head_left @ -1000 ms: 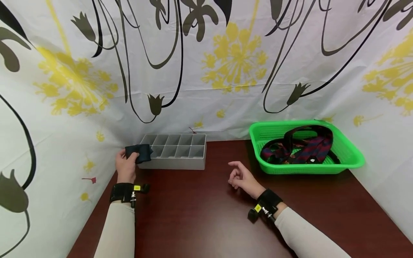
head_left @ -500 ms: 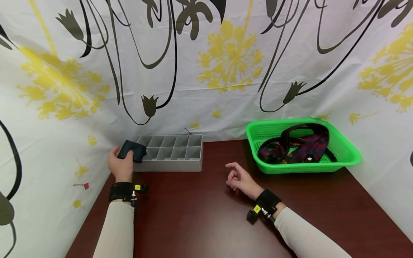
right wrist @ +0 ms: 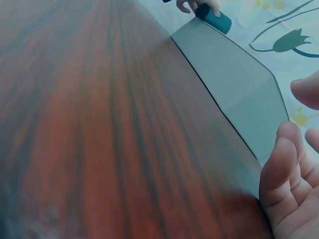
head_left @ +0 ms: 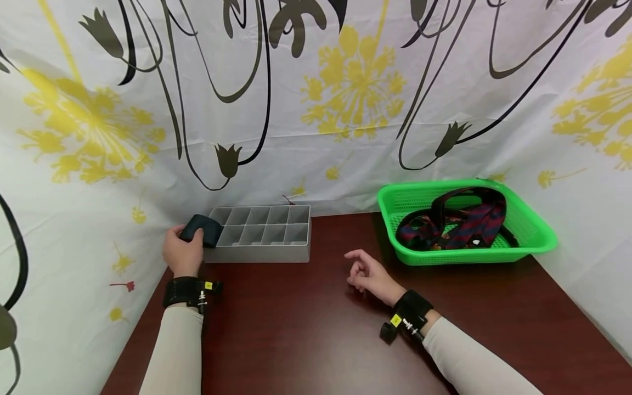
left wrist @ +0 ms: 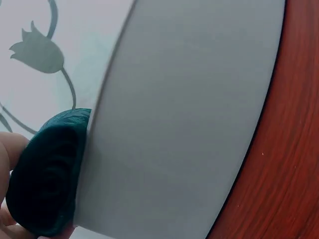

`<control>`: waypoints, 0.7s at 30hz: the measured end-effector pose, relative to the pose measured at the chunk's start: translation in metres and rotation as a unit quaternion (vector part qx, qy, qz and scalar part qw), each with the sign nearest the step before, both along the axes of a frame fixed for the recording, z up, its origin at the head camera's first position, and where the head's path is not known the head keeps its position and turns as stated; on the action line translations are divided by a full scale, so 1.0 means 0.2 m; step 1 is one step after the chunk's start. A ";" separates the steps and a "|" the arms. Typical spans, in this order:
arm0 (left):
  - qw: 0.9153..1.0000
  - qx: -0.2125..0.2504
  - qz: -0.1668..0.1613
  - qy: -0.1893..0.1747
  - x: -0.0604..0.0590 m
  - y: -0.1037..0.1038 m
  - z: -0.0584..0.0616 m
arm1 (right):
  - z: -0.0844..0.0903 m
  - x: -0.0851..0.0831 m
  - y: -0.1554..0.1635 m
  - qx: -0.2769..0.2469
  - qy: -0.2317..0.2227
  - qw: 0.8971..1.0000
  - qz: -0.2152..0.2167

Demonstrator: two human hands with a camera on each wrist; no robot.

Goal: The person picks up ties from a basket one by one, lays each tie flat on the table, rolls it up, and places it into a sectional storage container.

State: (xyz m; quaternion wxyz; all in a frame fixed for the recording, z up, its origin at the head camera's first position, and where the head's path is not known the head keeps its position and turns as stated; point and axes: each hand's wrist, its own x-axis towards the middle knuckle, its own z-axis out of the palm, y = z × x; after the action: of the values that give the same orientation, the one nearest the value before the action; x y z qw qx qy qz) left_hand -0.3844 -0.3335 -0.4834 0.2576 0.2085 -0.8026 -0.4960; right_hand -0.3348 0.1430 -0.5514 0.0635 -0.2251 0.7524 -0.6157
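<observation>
From the head view we see the left hand gripping a dark rolled cloth at the left end of the grey divided organizer, fingers curled round the roll, which sits at the box's leftmost compartment. The roll is a soft, stubby cylinder of dark teal fabric; its long axis runs roughly left to right, along the box. The right hand rests on the dark red wooden table with nothing in it, fingers loosely curled, forefinger stretched leftward. The organizer is a smooth, hard rectangular tray cut into two rows of small cells. Further right stands a green perforated plastic basket with a tangle of striped neckties inside.

In the left wrist view the rolled cloth shows its spiral end, finely textured, pressed against the flat grey wall of the organizer, a fingertip touching it at the left edge.

In the right wrist view we see the right hand's relaxed fingers over the glossy wood grain of the table, and far off the rolled cloth at the organizer's end, held by the left hand.
</observation>
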 end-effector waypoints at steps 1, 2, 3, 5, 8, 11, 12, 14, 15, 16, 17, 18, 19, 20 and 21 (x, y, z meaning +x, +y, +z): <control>1.000 -0.006 -0.001 -0.002 -0.01 0.00 0.00 | 0.00 0.00 0.00 0.001 -0.002 1.000 0.000; 1.000 -0.007 -0.002 -0.004 -0.01 -0.01 0.00 | 0.00 0.00 0.00 0.002 -0.002 1.000 0.000; 1.000 0.003 -0.003 -0.005 -0.02 -0.01 0.00 | 0.00 0.00 0.00 0.003 -0.001 1.000 0.000; 0.999 0.033 0.000 -0.005 -0.03 0.00 -0.01 | 0.00 0.00 -0.01 0.004 -0.001 1.000 -0.001; 0.998 0.056 0.013 0.001 -0.03 0.01 -0.02 | -0.01 0.00 0.00 0.006 0.001 1.000 0.004; 1.000 0.007 0.020 0.020 -0.04 0.03 -0.05 | 0.00 0.00 0.00 0.000 -0.001 1.000 0.009; 0.999 -0.021 0.018 0.026 -0.05 0.04 -0.06 | 0.00 0.00 0.00 -0.001 -0.001 1.000 0.010; 0.997 -0.072 0.012 0.038 -0.06 0.06 -0.08 | 0.01 0.00 0.00 -0.004 -0.001 1.000 0.010; 0.995 -0.092 0.010 0.041 -0.06 0.06 -0.09 | 0.01 0.00 0.00 -0.006 -0.002 1.000 0.011; 0.993 -0.111 0.009 0.042 -0.07 0.07 -0.10 | 0.00 0.00 0.00 -0.007 -0.001 1.000 0.013; 0.991 -0.132 0.008 0.038 -0.07 0.07 -0.10 | 0.00 0.00 0.00 -0.007 -0.001 1.000 0.014; 0.988 -0.148 0.008 0.036 -0.07 0.08 -0.10 | 0.00 0.00 0.00 -0.006 -0.002 1.000 0.014; 0.986 -0.165 0.008 0.030 -0.06 0.08 -0.10 | 0.00 0.00 0.00 -0.006 -0.002 1.000 0.014; 0.983 -0.183 0.007 0.022 -0.06 0.08 -0.09 | 0.00 -0.01 0.00 -0.005 -0.003 1.000 0.014; 0.979 -0.202 0.005 0.012 -0.06 0.08 -0.09 | 0.00 -0.01 0.00 -0.004 -0.004 1.000 0.013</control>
State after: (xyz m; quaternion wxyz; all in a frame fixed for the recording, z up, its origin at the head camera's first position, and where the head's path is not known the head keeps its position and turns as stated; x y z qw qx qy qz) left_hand -0.3957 -0.3182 -0.5014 0.3070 0.1503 -0.8819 -0.3247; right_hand -0.3361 0.1420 -0.5510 0.0736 -0.2323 0.7465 -0.6191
